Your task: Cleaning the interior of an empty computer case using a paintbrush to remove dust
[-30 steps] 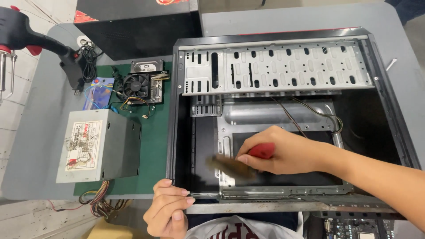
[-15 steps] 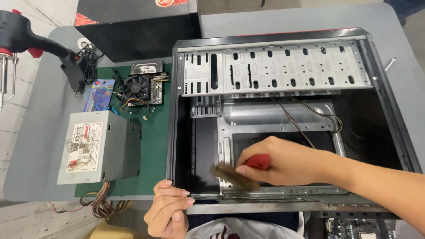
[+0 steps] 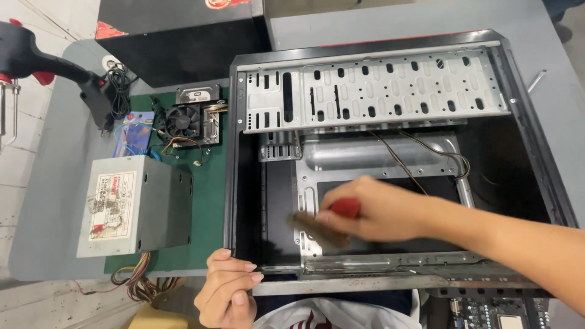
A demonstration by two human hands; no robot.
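Observation:
An open black computer case (image 3: 244, 183) lies on its side, its metal inner tray (image 3: 439, 259) bare. My right hand (image 3: 381, 210) reaches inside and holds a red-handled brush (image 3: 344, 208), whose blurred bristles (image 3: 311, 225) touch the tray near its left edge. My left hand (image 3: 228, 289) rests on the case's near left corner, fingers curled over the rim. A perforated drive cage (image 3: 372, 91) spans the far side of the case, and thin cables (image 3: 426, 152) run below it.
A grey power supply (image 3: 131, 204) with loose wires lies on a green mat (image 3: 207, 201) left of the case. Behind it sit a cooler fan (image 3: 183, 120) and a hard drive (image 3: 198, 93). A black tool (image 3: 36, 58) lies far left. A circuit board (image 3: 487, 311) shows at bottom right.
My right hand with the brush has slid from the left-centre of the tray a little toward me and right, then back left. My left hand has stayed on the corner.

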